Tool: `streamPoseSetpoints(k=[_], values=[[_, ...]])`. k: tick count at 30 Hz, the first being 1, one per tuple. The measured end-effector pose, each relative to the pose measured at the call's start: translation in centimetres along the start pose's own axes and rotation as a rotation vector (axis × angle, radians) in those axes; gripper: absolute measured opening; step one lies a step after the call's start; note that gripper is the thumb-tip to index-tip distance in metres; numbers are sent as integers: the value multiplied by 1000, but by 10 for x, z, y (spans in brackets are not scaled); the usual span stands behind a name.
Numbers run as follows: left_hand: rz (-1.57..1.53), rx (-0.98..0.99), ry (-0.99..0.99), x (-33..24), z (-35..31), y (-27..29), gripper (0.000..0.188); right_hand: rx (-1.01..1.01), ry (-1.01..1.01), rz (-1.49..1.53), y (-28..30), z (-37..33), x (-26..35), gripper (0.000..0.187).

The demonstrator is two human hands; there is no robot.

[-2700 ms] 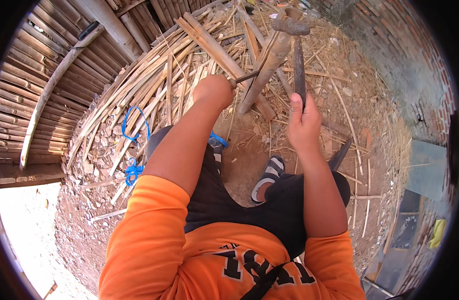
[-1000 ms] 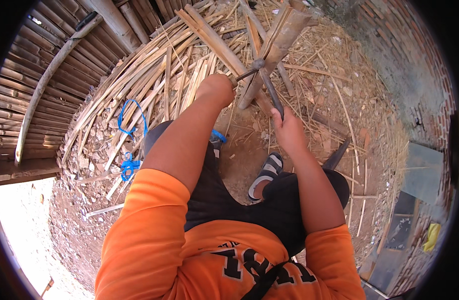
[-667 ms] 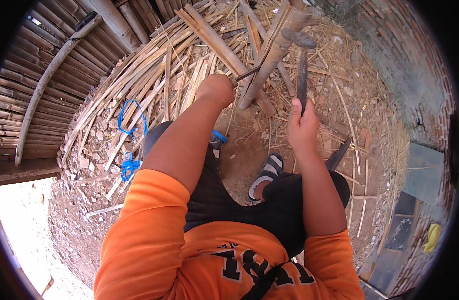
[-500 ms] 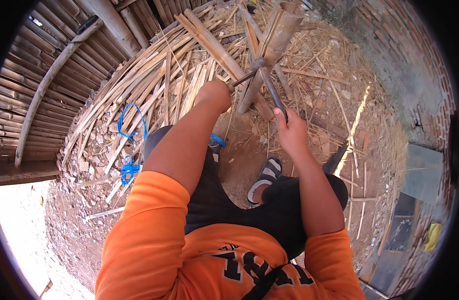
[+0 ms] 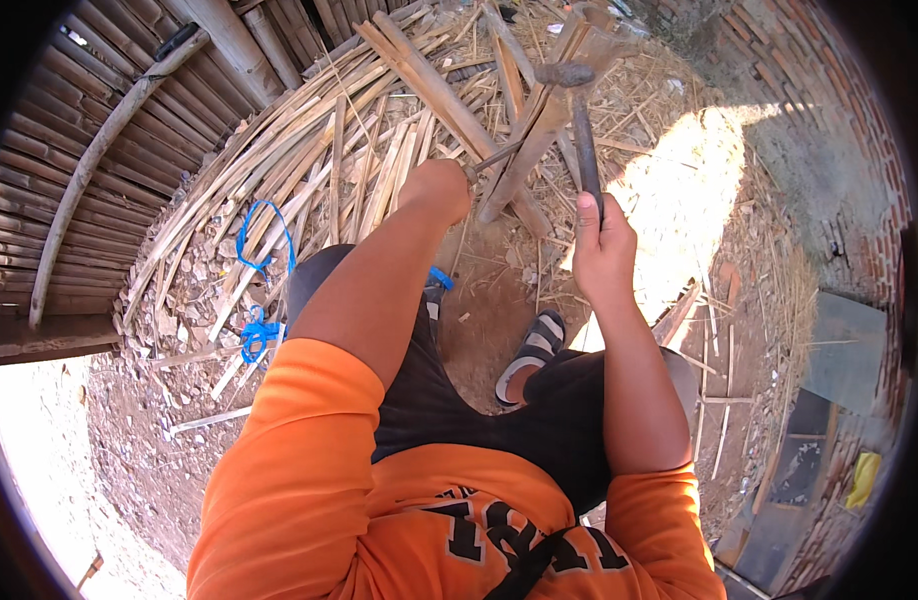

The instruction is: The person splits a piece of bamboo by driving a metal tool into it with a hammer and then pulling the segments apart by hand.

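Observation:
My left hand (image 5: 437,190) is closed round the handle of a knife whose dark, narrow blade (image 5: 499,155) lies in a thick bamboo pole (image 5: 527,157). The pole leans away from me and is split lengthwise toward its far end. My right hand (image 5: 605,250) grips a hammer (image 5: 587,145) by its dark handle, thumb laid along it. The hammer's head (image 5: 564,74) is apart from the blade, above the pole. Another split bamboo length (image 5: 434,88) lies slanted beneath the pole.
Long bamboo strips (image 5: 269,160) cover the ground at the left. Blue plastic twine (image 5: 259,335) lies beside my left leg. A slatted bamboo wall (image 5: 69,180) stands at the left, a brick wall (image 5: 779,90) at the right. My sandalled foot (image 5: 532,355) rests on the dirt.
The hammer has come up off the knife blade and swung to the right with my right hand. My left hand has barely moved. A bright sunlit patch now shows on the ground at the right.

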State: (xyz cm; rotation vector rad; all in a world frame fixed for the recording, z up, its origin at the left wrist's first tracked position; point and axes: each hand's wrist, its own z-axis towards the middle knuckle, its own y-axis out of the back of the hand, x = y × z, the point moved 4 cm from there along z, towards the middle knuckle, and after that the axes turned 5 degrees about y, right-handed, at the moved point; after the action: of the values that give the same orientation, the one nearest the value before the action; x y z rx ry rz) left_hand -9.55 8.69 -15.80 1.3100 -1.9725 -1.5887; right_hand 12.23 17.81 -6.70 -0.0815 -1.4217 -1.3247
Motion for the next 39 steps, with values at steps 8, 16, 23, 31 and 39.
streamPoseSetpoints(k=[8, 16, 23, 31, 39], values=[[-20, -4, -9, 0, 0, -4, 45, 271, -88, -195, -26, -16, -33, 42], [-30, 42, 1, -2, -3, -1, 44, 120, 21, -250, -19, -12, -34, 41], [-62, -16, 36, 6, -1, -7, 41, 91, 40, -173, -3, -5, 0, 39], [-50, 6, 18, 5, 4, -7, 42, 240, -36, -298, -29, -15, -44, 39], [-51, 22, 18, 2, 3, -16, 42, 46, 64, -243, -13, -15, -16, 36]])
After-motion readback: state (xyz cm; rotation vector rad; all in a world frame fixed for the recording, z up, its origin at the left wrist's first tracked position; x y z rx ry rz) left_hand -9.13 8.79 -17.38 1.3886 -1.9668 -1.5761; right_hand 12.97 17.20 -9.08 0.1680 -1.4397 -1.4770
